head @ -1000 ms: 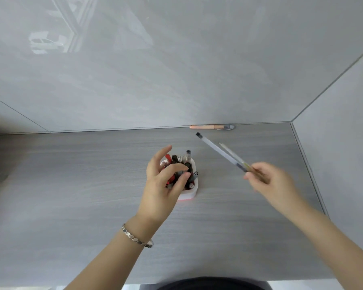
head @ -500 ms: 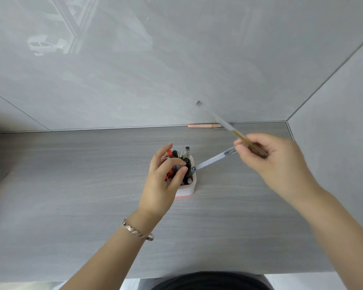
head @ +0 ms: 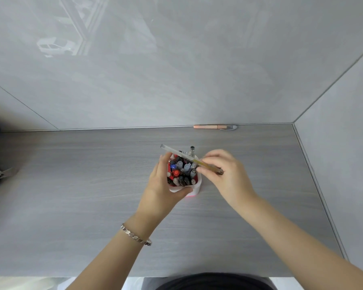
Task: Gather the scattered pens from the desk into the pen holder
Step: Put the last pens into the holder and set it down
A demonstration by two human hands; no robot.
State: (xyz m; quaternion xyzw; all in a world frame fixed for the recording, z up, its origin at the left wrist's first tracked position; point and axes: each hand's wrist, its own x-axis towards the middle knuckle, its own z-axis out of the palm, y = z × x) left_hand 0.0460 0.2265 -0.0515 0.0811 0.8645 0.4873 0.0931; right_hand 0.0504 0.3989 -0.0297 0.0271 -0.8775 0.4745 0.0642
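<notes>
At the left edge of the grey wood-grain desk (head: pixel 71 195) lies something dark with a pale strap (head: pixel 0 174), too blurred for me to name. A metal link bracelet (head: pixel 136 235) circles my left wrist. My left hand (head: pixel 162 191) wraps around the left and near side of the pen holder (head: pixel 194 188), fingers curled against its smooth white wall and the thumb along its near rim, so it is closed on the holder. The holder is a small rounded-square cup with a red inside, standing near the middle of the desk, a little toward the back edge, and it is packed with upright pens (head: pixel 181 170) whose round caps show black, blue, red and clear. Across its top lies a long thin pen (head: pixel 187 159), clear plastic at its far left end and yellowish toward my right hand (head: pixel 224 174), which pinches it at the dark right end between thumb and fingertips; the pen is tilted, its left tip higher over the holder's far-left corner. Along the back edge, against the glossy grey wall (head: pixel 176 70), a slim peach-coloured pen (head: pixel 214 127) with a clear cap lies flat, well apart from the holder
</notes>
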